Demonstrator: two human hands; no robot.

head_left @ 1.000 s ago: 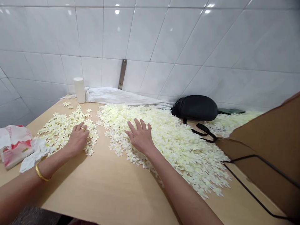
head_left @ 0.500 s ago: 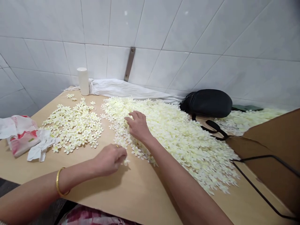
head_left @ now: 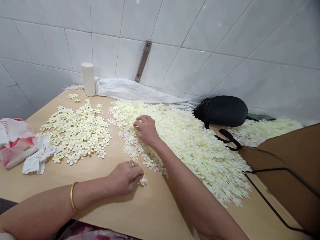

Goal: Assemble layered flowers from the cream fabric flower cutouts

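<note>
My left hand is closed over the bare wood in front of the piles, a small white artificial flower pinched at its fingertips. At the left side of a big heap of pale yellow-white flowers, my right hand has its fingers curled together among the blossoms. Whatever those fingers grip is hidden. A smaller, thinner spread of the same flowers lies to the left, apart from the heap and from both hands.
A white cylindrical container and a white cloth line the tiled wall. Farther right are a black case and a brown cardboard piece with a black strap. A red-and-white packet and crumpled tissue sit at left on the table.
My left hand has shifted right with its flower. The fingers of my right hand have drawn closer together at about the same spot on the heap. The camera view has tilted slightly.
</note>
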